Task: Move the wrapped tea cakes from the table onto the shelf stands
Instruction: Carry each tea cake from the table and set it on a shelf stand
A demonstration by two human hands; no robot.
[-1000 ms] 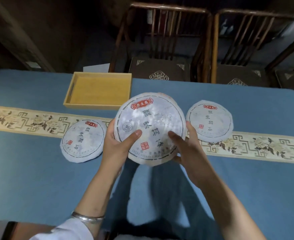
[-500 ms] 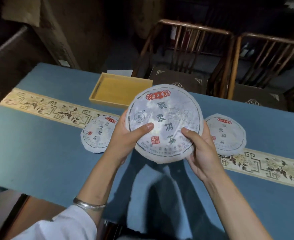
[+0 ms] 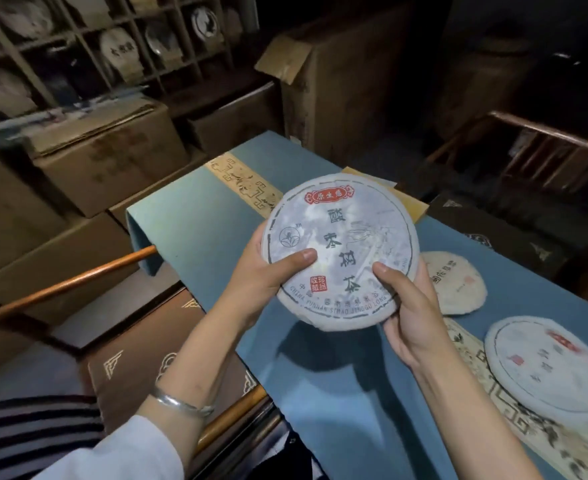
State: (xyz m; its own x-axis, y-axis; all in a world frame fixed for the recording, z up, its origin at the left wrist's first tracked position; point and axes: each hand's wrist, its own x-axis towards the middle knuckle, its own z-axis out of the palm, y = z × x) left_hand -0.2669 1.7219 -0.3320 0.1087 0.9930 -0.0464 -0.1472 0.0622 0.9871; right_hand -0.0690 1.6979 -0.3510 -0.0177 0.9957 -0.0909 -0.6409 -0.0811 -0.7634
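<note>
I hold a large round tea cake (image 3: 342,251) in white printed paper above the table, its face tilted toward me. My left hand (image 3: 264,275) grips its left edge with the thumb across the front. My right hand (image 3: 410,306) grips its lower right edge, thumb on the face. Two smaller wrapped tea cakes lie flat on the blue tablecloth (image 3: 195,216): one (image 3: 458,285) just right of my hands, another (image 3: 545,368) at the right on the patterned runner. The wooden lattice shelf (image 3: 88,46) at the upper left holds several wrapped cakes.
Cardboard boxes (image 3: 105,157) are stacked on the floor between the table and the shelf, with a taller open box (image 3: 334,84) behind. A yellow wooden tray (image 3: 413,202) peeks out behind the held cake. A chair with a dark cushion (image 3: 154,358) stands at my lower left.
The view has swung left from the chairs toward the shelf and boxes. The held cake stays in both hands, lifted higher. The two smaller cakes now lie to the right.
</note>
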